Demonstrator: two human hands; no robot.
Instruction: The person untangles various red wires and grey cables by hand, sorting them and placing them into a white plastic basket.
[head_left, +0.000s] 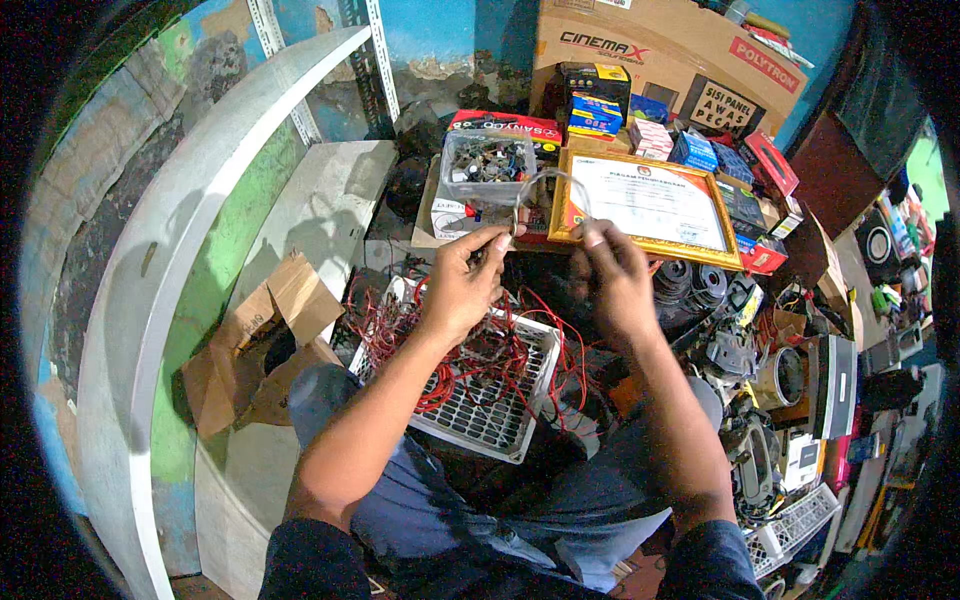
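Observation:
My left hand (466, 281) pinches one end of a thin, pale wire or cable (551, 174) between thumb and fingertips. The wire arches upward in a loop across to my right hand (611, 274), slightly blurred, whose thumb and fingers close on its other end. Below both hands sits a white plastic basket (541, 375) with a tangle of red and dark wires (442, 386) in and over it. Behind the wire loop are a clear plastic tub (487, 187) of small parts and a gold-framed certificate (645, 199).
Small product boxes (596, 116) stand behind the frame, before a large cardboard box (667, 52). An open cardboard carton (225, 367) is at left beside a curved white shelf (180, 270). Wire spools (709, 281), a metal can (784, 379) and assorted equipment crowd the right side.

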